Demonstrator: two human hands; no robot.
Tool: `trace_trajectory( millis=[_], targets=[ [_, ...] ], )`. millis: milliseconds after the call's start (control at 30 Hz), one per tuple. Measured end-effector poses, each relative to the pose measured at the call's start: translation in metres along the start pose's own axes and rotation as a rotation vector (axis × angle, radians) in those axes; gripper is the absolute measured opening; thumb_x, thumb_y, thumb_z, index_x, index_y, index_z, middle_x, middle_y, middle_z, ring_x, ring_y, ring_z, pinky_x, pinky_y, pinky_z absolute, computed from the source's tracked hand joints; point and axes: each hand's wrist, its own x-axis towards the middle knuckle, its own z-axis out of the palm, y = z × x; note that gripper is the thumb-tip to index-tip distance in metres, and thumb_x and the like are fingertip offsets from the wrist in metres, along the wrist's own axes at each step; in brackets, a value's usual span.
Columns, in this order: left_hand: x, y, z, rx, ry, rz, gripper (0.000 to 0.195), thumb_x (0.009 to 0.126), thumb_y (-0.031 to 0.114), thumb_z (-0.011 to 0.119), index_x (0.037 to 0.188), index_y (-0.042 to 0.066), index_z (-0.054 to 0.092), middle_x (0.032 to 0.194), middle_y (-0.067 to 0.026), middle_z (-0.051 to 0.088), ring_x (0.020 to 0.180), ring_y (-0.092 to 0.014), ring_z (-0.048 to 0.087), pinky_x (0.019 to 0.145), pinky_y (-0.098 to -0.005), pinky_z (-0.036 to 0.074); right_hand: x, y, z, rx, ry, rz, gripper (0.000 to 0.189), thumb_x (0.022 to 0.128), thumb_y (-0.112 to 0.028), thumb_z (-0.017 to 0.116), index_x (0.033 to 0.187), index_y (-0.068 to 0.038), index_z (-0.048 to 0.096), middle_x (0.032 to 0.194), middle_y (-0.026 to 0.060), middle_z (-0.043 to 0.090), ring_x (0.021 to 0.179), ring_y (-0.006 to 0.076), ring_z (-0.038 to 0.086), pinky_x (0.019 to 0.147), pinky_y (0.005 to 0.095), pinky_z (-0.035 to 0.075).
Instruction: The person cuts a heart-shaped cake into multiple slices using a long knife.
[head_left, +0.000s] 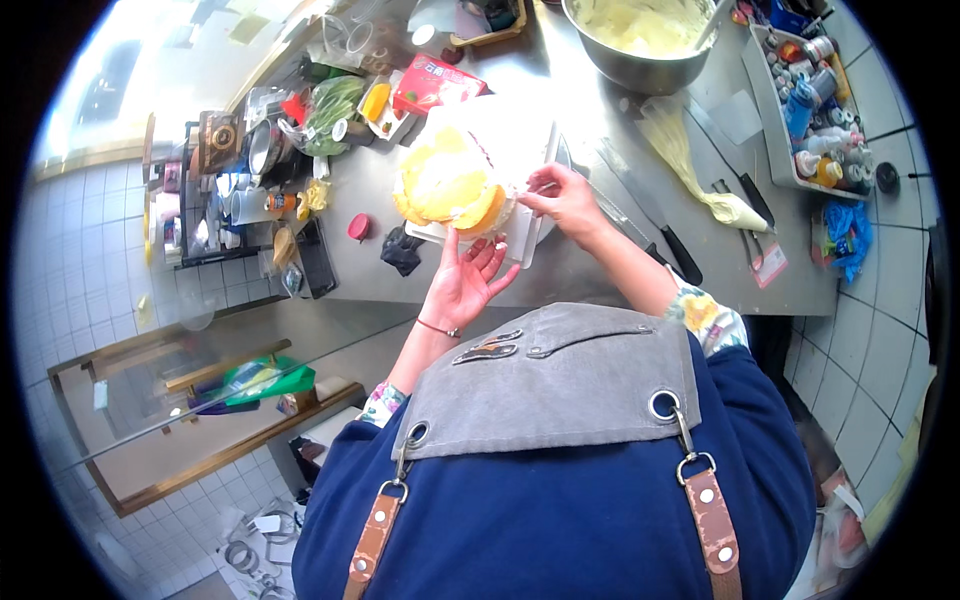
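A yellow sponge cake (450, 184), washed out by bright light, sits on a white board on the steel worktop before me. At its near edge, my left hand (471, 276) is palm up with the fingers apart. The left thumb tip meets the cake's lower rim, and a white smear shows on a fingertip. My right hand (564, 201) is at the cake's right side, thumb and forefinger close together. Whether anything small is between them cannot be made out. Under the right hand lies the edge of a white board (531, 238).
Right of the cake lie a black-handled knife (681, 256), a serrated blade and a cream-filled piping bag (739, 211). A steel bowl of cream (637, 67) stands behind. A bin of bottles (780, 161) borders the right; a red box (435, 82) and bagged greens (334, 112) are left.
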Motion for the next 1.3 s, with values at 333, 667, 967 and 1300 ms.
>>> trace_trajectory(
  millis=[333, 667, 967, 1300],
  targets=[
    [-0.012, -0.009, -0.007, 1.234, 0.016, 0.930, 0.021, 0.093, 0.021, 0.069, 0.102, 0.003, 0.064, 0.090, -0.0026, 0.069, 0.080, -0.014, 0.066, 0.076, -0.0290, 0.053, -0.007, -0.024, 0.015, 0.021, -0.236, 0.075, 0.027, 0.099, -0.031, 0.061, 0.097, -0.004, 0.067, 0.081, 0.0005, 0.065, 0.077, 0.0091, 0.061, 0.071, 0.0273, 0.052],
    [-0.002, 0.001, -0.019, 1.208, 0.068, 1.090, 0.025, 0.087, 0.022, 0.073, 0.098, 0.002, 0.064, 0.093, -0.0056, 0.065, 0.083, -0.014, 0.063, 0.079, -0.0274, 0.052, 0.010, -0.037, 0.000, -0.143, -0.089, -0.003, 0.037, 0.103, -0.037, 0.049, 0.090, -0.007, 0.066, 0.083, -0.0004, 0.064, 0.073, 0.0087, 0.056, 0.063, 0.0245, 0.045],
    [0.011, 0.012, -0.054, 1.520, 0.053, 1.097, 0.031, 0.083, 0.029, 0.071, 0.104, 0.007, 0.065, 0.099, -0.0142, 0.063, 0.092, -0.031, 0.064, 0.082, -0.0402, 0.052, 0.012, -0.052, 0.032, -0.355, -0.234, -0.069, 0.045, 0.107, -0.037, 0.040, 0.089, -0.006, 0.066, 0.083, 0.0013, 0.065, 0.078, 0.0099, 0.054, 0.070, 0.0257, 0.042],
    [0.008, -0.010, -0.097, 1.365, -0.003, 0.983, 0.024, 0.085, 0.023, 0.068, 0.103, 0.008, 0.063, 0.106, -0.0120, 0.062, 0.096, -0.032, 0.064, 0.083, -0.0402, 0.053, -0.066, -0.049, 0.069, -1.222, -0.571, -0.071, 0.025, 0.090, -0.014, 0.062, 0.112, -0.004, 0.064, 0.115, 0.0161, 0.065, 0.092, 0.0305, 0.067, 0.081, 0.0406, 0.052]
  ],
)
